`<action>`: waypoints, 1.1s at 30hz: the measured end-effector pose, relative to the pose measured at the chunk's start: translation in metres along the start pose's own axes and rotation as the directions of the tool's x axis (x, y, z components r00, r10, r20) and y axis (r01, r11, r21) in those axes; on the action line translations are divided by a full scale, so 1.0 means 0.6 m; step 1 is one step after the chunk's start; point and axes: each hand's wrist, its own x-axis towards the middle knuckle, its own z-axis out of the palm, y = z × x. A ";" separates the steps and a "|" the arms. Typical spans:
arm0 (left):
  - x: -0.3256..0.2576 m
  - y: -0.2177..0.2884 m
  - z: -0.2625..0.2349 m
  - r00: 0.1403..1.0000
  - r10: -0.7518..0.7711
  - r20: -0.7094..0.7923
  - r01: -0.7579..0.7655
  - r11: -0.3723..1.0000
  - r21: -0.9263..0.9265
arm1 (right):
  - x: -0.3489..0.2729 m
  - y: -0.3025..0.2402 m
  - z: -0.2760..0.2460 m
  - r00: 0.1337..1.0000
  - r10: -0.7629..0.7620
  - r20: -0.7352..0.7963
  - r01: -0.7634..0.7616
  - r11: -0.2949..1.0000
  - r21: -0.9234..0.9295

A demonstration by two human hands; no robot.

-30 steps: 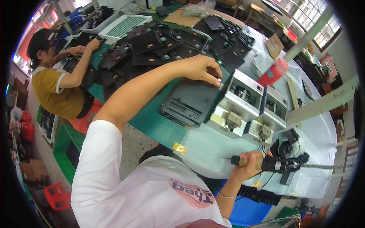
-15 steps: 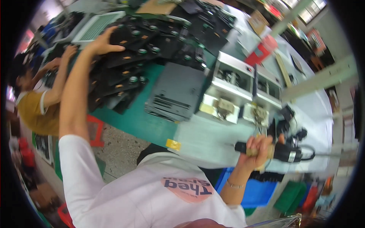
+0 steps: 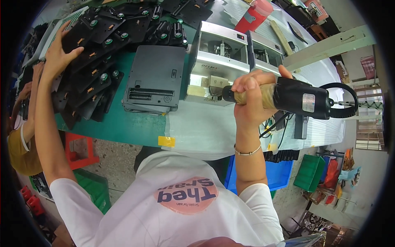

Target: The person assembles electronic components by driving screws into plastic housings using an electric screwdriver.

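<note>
My right hand [image 3: 252,95] is shut tight around the handle of a black electric screwdriver [image 3: 288,98]. The tool lies sideways in my grip, up in front of me, with its thick black body sticking out to the right of my fist and a black cable loop [image 3: 341,101] past that. A thin bracelet [image 3: 247,152] sits on that wrist. Just behind my right hand is a shiny metal machine [image 3: 218,57] on the white part of the table [image 3: 205,131]. To the left of my right grip lies a flat grey box [image 3: 154,78] on the green mat. Far off to the left, my left hand [image 3: 57,55] is spread open and lies flat on a pile of black plates [image 3: 103,45] with little green knobs. It presses on them and holds nothing. Further left, another person's arm [image 3: 31,82] reaches onto the same pile. Far behind the machine stands a red bottle [image 3: 255,14].
</note>
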 end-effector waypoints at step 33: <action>-0.356 0.480 0.152 0.869 0.403 0.287 -0.205 0.821 -0.533 | -0.024 -0.024 -0.012 0.981 0.145 0.132 -0.157 0.984 0.082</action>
